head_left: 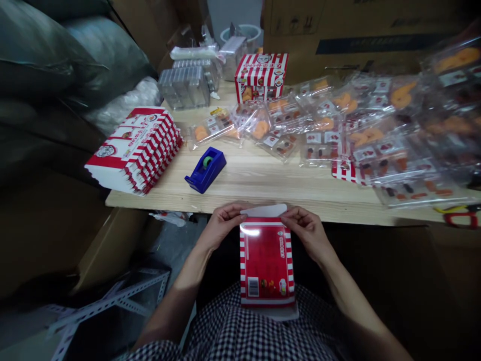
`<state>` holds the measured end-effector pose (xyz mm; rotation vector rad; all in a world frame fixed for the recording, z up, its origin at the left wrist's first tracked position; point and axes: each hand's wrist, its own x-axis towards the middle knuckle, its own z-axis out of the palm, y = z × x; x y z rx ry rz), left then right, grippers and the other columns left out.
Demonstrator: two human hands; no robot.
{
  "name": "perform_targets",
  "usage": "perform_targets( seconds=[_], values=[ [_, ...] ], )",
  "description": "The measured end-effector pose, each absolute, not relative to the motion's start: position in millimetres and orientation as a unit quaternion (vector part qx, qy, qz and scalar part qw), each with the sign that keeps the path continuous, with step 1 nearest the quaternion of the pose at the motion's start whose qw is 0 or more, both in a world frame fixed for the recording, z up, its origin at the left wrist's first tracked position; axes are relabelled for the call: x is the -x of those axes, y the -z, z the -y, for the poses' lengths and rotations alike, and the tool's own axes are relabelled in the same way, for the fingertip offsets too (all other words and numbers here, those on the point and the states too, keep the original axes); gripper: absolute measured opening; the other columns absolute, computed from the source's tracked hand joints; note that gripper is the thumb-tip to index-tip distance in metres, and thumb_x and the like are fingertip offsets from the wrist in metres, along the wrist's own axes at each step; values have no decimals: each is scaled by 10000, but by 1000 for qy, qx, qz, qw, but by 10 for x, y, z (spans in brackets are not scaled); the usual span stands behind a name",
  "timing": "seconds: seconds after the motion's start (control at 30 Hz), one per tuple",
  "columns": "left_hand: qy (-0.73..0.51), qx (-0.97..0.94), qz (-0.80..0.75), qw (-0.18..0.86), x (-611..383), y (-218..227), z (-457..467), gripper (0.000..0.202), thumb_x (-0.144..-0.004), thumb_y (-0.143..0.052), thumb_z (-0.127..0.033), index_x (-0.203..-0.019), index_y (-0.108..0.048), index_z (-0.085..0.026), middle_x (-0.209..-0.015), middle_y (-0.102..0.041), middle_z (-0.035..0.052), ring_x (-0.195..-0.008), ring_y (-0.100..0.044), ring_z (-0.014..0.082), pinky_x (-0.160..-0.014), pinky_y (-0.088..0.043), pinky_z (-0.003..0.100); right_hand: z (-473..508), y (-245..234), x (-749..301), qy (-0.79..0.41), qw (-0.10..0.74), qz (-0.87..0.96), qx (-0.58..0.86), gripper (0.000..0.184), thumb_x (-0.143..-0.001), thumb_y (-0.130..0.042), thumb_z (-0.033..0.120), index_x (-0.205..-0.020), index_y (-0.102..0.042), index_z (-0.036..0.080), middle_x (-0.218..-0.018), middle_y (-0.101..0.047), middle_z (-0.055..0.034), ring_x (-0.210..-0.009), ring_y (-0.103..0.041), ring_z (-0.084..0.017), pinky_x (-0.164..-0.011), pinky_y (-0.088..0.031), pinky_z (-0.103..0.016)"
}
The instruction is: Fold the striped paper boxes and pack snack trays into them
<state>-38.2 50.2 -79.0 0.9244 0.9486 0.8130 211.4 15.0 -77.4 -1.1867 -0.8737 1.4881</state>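
A flat red-and-white striped carton (pixel 267 263) rests against my lap, its white top flap pointing at the table edge. My left hand (pixel 221 223) pinches the carton's upper left corner and my right hand (pixel 305 228) pinches the upper right corner, fingers closed on the flap. A stack of the same flat cartons (pixel 137 148) lies at the table's left end. One assembled striped box (pixel 261 76) stands at the back. A blue tape dispenser (pixel 205 169) sits on the wooden table (pixel 270 185) just beyond my left hand.
Many clear bags of toy food (pixel 376 130) cover the right half of the table. Clear plastic trays (pixel 184 86) are piled at the back left. Red-handled scissors (pixel 461 215) lie at the right edge. Large cardboard boxes (pixel 361 30) stand behind; metal shelf rails (pixel 112 301) lie on the floor.
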Motion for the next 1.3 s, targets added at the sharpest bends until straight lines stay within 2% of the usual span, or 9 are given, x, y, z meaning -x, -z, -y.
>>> perform_targets(
  seconds=[0.13,0.2,0.47,0.63,0.7,0.93,1.17,1.23,1.3],
  values=[
    [-357,-437,-444,696,365,775,-542,235,-822,-774,-268,-1020,-764,-141,-1042,-792,89,-920,-737,182,-880,-539,269,-185,773,-2069,-633,520,336,466,411,-767,-841,296,-1106,-612,330,-903,-755,30,-770,-702,-146,-773,-557,-294],
    [-355,-440,-453,690,372,791,-547,230,-818,-776,-268,-1012,-767,-145,-1028,-794,81,-924,-737,178,-879,-537,263,-189,780,-2055,-636,517,328,471,457,-762,-843,294,-1150,-605,332,-919,-759,23,-812,-707,-152,-805,-559,-299],
    [-351,-444,-474,674,415,733,-514,263,-789,-796,-274,-1014,-771,-139,-1039,-795,97,-951,-746,219,-872,-551,303,-210,864,-2132,-581,491,343,550,191,-764,-804,392,-828,-741,223,-840,-761,-20,-741,-682,-159,-706,-551,-295],
    [-361,-450,-482,660,451,649,-489,246,-791,-796,-278,-995,-774,-143,-1032,-797,95,-951,-749,219,-875,-549,297,-245,851,-2497,-380,443,498,641,141,-783,-743,334,-780,-747,194,-802,-756,-48,-733,-666,-196,-727,-525,-344],
    [-361,-447,-489,656,461,626,-480,246,-785,-801,-275,-990,-773,-141,-1013,-799,93,-919,-752,211,-862,-549,291,-248,773,-2622,-332,446,496,668,145,-785,-740,336,-788,-747,191,-799,-751,-51,-712,-656,-189,-718,-516,-339],
    [-346,-472,-473,659,376,514,-477,261,-818,-773,-298,-1032,-775,-149,-1012,-799,93,-937,-749,209,-869,-550,287,-299,549,-2357,-476,404,529,575,203,-809,-733,384,-782,-718,184,-722,-702,-26,-643,-611,-158,-615,-471,-283],
    [-358,-466,-483,650,451,548,-462,257,-800,-795,-291,-1018,-781,-157,-1014,-800,87,-901,-753,200,-850,-556,276,-214,679,-2767,-259,305,589,702,320,-885,-628,399,-647,-635,184,-588,-616,-23,-564,-569,-172,-599,-428,-314],
    [-361,-457,-475,660,444,582,-469,257,-799,-797,-292,-1021,-779,-164,-1019,-800,83,-909,-752,196,-868,-557,281,-172,662,-2861,-235,296,589,714,349,-901,-626,443,-669,-665,185,-650,-672,-53,-631,-623,-204,-658,-466,-343],
    [-363,-447,-464,674,416,604,-488,272,-797,-801,-293,-1037,-774,-168,-1017,-800,80,-919,-752,195,-887,-558,292,-151,614,-2817,-301,369,568,671,254,-882,-668,441,-865,-728,195,-932,-759,-91,-842,-695,-240,-778,-522,-365]
  ],
)
